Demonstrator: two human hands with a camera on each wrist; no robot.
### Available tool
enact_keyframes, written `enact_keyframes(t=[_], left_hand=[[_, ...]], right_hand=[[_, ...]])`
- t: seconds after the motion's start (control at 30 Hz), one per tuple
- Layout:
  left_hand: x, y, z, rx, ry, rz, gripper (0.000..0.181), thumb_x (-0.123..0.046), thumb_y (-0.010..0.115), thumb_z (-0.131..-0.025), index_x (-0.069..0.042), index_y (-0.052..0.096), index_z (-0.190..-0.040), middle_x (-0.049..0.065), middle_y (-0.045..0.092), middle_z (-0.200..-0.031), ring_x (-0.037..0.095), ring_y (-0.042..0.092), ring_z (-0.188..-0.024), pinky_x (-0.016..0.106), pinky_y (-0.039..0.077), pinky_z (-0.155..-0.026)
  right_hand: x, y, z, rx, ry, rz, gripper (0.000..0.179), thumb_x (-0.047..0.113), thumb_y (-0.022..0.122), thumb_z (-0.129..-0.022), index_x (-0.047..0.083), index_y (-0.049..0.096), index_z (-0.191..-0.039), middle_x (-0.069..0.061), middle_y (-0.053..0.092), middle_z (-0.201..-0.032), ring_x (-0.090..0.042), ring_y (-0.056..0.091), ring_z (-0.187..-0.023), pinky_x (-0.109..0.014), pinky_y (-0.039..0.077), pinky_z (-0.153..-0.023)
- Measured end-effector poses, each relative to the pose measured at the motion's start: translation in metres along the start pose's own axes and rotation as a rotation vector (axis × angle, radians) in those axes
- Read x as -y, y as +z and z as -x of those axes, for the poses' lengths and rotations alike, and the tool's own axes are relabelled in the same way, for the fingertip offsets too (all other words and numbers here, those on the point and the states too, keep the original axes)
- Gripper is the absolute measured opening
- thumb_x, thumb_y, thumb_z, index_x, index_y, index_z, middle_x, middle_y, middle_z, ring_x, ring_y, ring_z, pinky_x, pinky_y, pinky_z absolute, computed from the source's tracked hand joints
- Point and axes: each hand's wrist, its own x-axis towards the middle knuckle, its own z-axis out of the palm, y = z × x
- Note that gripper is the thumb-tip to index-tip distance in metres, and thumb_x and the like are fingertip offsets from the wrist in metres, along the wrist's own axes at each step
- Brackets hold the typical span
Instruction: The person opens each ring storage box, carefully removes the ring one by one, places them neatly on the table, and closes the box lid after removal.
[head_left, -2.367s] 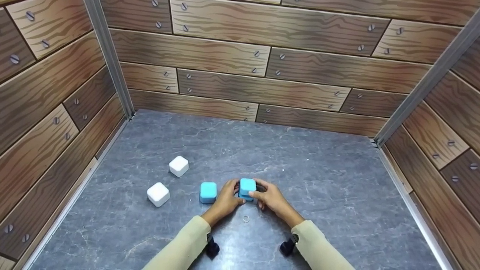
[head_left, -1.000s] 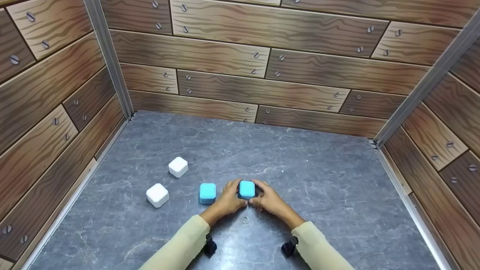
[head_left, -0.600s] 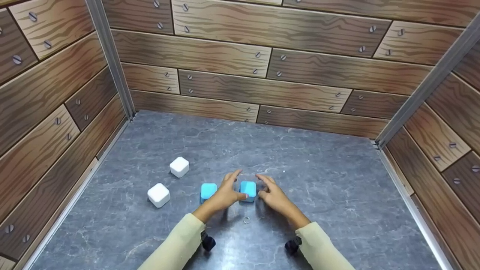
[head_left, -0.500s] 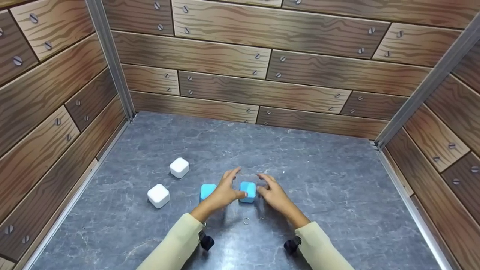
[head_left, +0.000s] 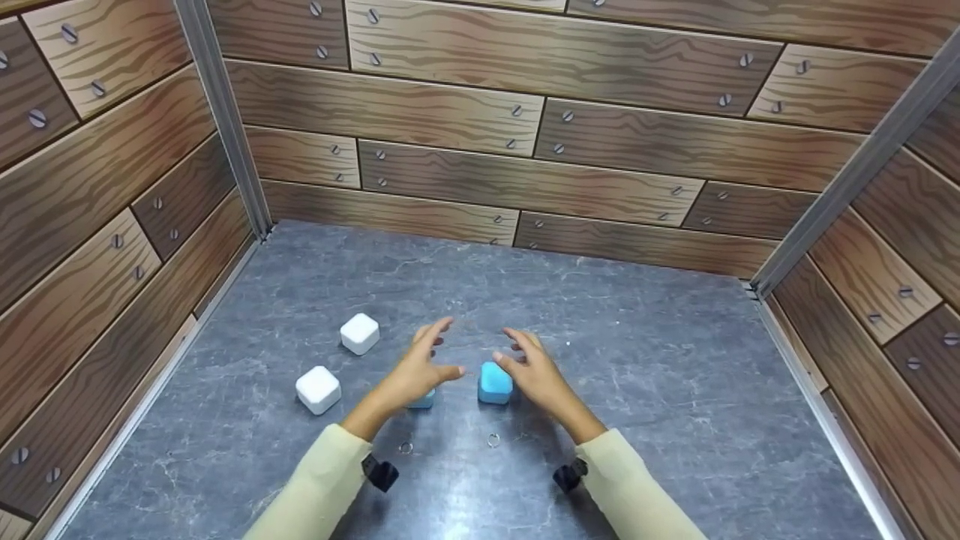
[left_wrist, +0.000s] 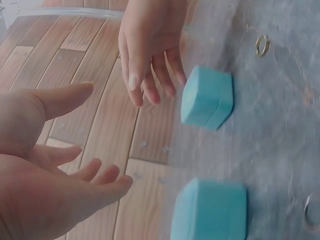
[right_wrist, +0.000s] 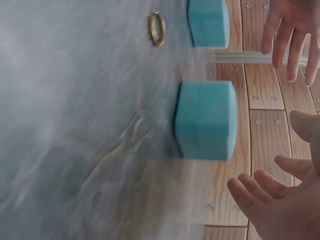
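Holding nothing in loosely spread left hand (head_left: 410, 376) or right hand (head_left: 535, 376), clear of light-blue, cube-shaped, plastic-looking box (head_left: 494, 385) at lower centre of frame. Probably at hands-off step; calling next for clearance or gentle grip.

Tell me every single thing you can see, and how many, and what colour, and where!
White boxes: 2, white, left part of the tabletop
Blue boxes: 2, light blue, near the middle, side by side with a gap
Rings: 2, one gold-looking, the other's colour hard to tell, on the near side of the blue boxes
Tabletop: 1, grey and marbled, under everything
Walls: 3, brown plank pattern, left, back and right
Corner posts: 2, grey, back corners
Black devices: 2, black, one at each wrist
Sleeves: 2, pale cream, bottom of the head view
Left hand: 1, bare, partly hiding one blue box in the head view
Right hand: 1, bare, beside the other blue box
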Motion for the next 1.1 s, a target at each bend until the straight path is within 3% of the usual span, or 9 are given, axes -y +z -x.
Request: enact_keyframes(t=[0.3,0.53,0.73,1.1], left_hand=[[0.006,-0.034,0.017,-0.134,0.02,-0.019,0.078,-0.005,0.074,-0.088,-0.007,0.036,-0.155,0.023,0.034,-0.155,0.043,0.039,-0.14,0.059,0.031,-0.116],[0.024,-0.057,0.038,-0.209,-0.011,-0.038,0.076,-0.004,0.073,-0.089,-0.004,0.036,-0.155,0.024,0.034,-0.154,0.044,0.039,-0.138,0.058,0.033,-0.115],[0.037,-0.077,0.052,-0.285,-0.021,-0.049,0.076,0.0,0.071,-0.087,0.001,0.034,-0.154,0.028,0.036,-0.15,0.044,0.042,-0.132,0.058,0.036,-0.113],[0.061,-0.11,0.071,-0.353,-0.105,-0.169,0.077,-0.004,0.069,-0.09,-0.003,0.03,-0.156,0.025,0.033,-0.154,0.043,0.034,-0.14,0.057,0.032,-0.116]], right_hand=[[0.031,0.028,-0.014,0.059,-0.103,-0.026,0.063,0.04,0.063,-0.098,0.014,0.043,-0.152,-0.014,0.041,-0.15,-0.039,0.044,-0.135,-0.053,0.042,-0.109],[0.059,0.059,-0.021,0.118,-0.148,-0.028,0.06,0.031,0.067,-0.097,0.016,0.045,-0.151,-0.014,0.043,-0.15,-0.039,0.049,-0.129,-0.055,0.047,-0.104],[0.078,0.084,-0.027,0.18,-0.197,0.021,0.062,0.029,0.069,-0.096,0.015,0.045,-0.151,-0.012,0.046,-0.148,-0.03,0.053,-0.126,-0.051,0.048,-0.104],[0.103,0.123,-0.032,0.263,-0.224,0.078,0.064,0.024,0.07,-0.094,0.014,0.044,-0.152,-0.007,0.049,-0.146,-0.025,0.056,-0.124,-0.042,0.052,-0.102]])
